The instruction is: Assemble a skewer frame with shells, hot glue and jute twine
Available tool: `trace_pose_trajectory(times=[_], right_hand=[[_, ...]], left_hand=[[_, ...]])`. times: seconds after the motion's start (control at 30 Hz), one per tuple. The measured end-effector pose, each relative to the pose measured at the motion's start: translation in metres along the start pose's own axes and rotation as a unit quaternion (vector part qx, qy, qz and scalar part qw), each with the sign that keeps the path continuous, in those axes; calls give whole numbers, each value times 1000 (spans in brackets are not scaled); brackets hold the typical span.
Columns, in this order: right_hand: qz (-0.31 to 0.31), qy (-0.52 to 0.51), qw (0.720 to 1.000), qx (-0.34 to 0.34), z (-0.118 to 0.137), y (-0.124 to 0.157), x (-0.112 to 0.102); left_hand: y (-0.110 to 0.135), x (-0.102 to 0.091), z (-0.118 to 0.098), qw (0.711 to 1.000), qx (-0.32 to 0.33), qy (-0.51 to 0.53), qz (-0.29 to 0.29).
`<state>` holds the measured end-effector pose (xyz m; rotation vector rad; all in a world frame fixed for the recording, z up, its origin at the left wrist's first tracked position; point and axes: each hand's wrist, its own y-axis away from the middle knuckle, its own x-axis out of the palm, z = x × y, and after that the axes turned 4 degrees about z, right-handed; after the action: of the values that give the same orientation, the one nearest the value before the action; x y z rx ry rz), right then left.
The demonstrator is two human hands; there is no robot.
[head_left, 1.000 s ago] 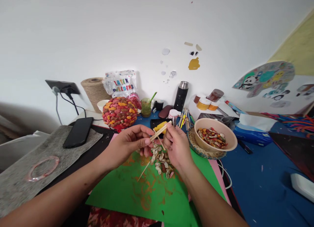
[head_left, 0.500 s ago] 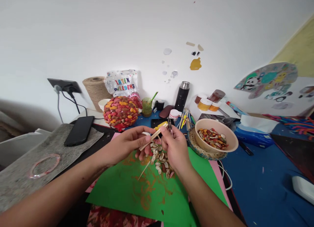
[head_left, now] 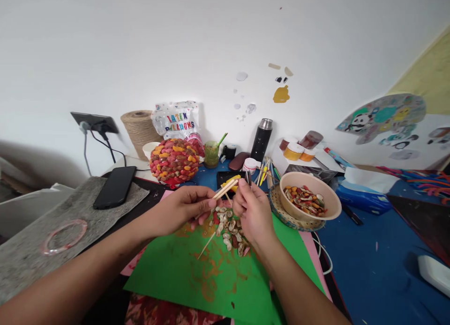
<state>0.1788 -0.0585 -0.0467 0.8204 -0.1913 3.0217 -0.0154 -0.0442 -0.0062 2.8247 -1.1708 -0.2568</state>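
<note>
Pinching a bundle of thin pale wooden sticks (head_left: pixel 226 188) between closed thumb and fingers of the left hand (head_left: pixel 183 210), above a pile of pale nut shells (head_left: pixel 228 226) on a green paper sheet (head_left: pixel 211 278); gripping a thin dark tool (head_left: pixel 248 176) in the curled right hand (head_left: pixel 255 212), just beside the stick tips.

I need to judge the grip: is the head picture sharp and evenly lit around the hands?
Head view: soft, even light, no glare; the left hand and its sticks read sharp; the thin dark tool in the right hand is too small to identify; wide-lens distortion stretches the frame edges.
</note>
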Motion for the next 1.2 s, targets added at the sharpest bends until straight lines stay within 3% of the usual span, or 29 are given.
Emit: trace_pose_trajectory(times=[1.2], right_hand=[[13,3,999,30,-5,-1,-1]], left_hand=[[3,-14,2,995,-67,6,70]])
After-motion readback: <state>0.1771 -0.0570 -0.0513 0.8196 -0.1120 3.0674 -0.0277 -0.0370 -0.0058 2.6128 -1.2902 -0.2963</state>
